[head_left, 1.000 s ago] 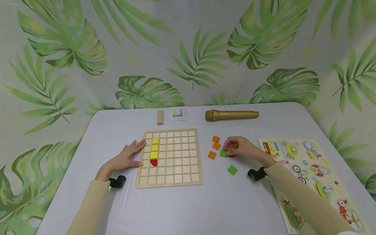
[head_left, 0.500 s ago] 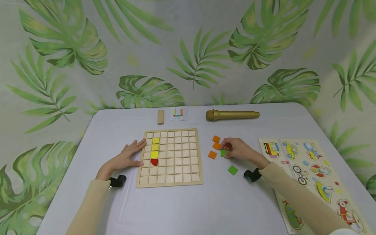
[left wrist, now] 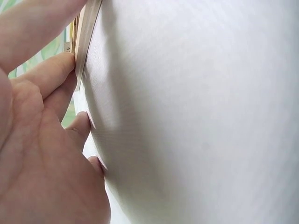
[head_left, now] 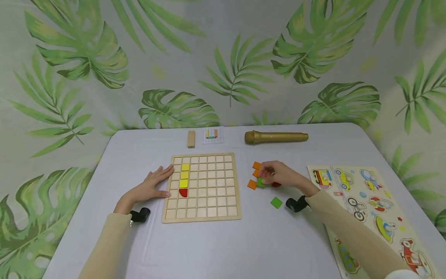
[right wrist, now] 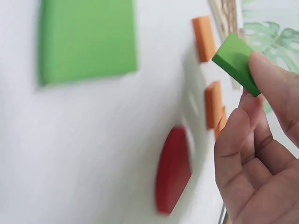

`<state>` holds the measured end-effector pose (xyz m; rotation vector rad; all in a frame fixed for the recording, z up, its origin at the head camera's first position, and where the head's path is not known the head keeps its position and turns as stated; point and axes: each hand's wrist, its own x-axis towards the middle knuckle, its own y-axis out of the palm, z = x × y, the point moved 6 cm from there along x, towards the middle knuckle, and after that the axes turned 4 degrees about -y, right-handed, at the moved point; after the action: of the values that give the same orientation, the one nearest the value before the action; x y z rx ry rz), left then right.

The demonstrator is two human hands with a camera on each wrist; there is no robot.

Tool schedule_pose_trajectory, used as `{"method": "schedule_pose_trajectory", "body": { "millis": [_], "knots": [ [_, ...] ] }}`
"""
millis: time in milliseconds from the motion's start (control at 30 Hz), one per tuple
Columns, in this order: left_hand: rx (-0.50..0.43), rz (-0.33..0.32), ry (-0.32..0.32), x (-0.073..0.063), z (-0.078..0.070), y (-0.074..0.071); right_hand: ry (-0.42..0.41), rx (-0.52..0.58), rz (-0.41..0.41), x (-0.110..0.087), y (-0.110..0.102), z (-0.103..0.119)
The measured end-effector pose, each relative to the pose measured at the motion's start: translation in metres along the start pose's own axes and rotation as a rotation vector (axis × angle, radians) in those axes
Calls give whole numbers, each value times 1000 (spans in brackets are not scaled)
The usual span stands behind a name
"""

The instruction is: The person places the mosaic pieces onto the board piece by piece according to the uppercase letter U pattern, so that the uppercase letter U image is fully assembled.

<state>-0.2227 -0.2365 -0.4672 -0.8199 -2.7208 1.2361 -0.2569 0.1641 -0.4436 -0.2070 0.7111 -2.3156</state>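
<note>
My right hand (head_left: 278,173) pinches a green square tile (right wrist: 236,58) between thumb and fingers, just over the table right of the grid board. Beside it lie several orange tiles (head_left: 251,184), and a red quarter-round tile (right wrist: 174,170) shows partly from under the hand. A second green tile (head_left: 276,202) lies nearer the front. My left hand (head_left: 150,187) rests with spread fingers at the left edge of the wooden grid board (head_left: 202,222). In one column of that board sit yellow tiles (head_left: 184,175), with a red quarter-round tile (head_left: 183,192) directly below them.
Behind the board lie a small wooden block (head_left: 191,139) and a pattern card (head_left: 213,135). A gold microphone (head_left: 276,137) lies at the back right. Under my right forearm is a picture puzzle board (head_left: 369,217). A leaf-print cloth (head_left: 223,66) hangs behind the table.
My right hand has moved left from over the red tile and taken hold of the green tile, which has shifted left toward the orange ones. The left hand stays in place.
</note>
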Motion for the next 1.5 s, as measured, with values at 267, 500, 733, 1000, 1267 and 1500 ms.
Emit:
{"method": "schedule_pose_trajectory", "body": {
  "millis": [267,500,733,1000,1267,1500],
  "knots": [
    [10,0,-13,1,3,1,-40,144,65,23,21,18],
    [15,0,-16,1,2,1,-75,207,135,53,51,35],
    [10,0,-17,1,3,2,-96,206,144,84,81,55],
    [1,-1,-6,1,3,2,-124,191,173,112,111,72],
    [7,-10,-22,1,3,2,-82,113,145,123,132,80],
    [-6,-1,-18,0,0,0,-102,31,119,126,140,89]
  ]
}}
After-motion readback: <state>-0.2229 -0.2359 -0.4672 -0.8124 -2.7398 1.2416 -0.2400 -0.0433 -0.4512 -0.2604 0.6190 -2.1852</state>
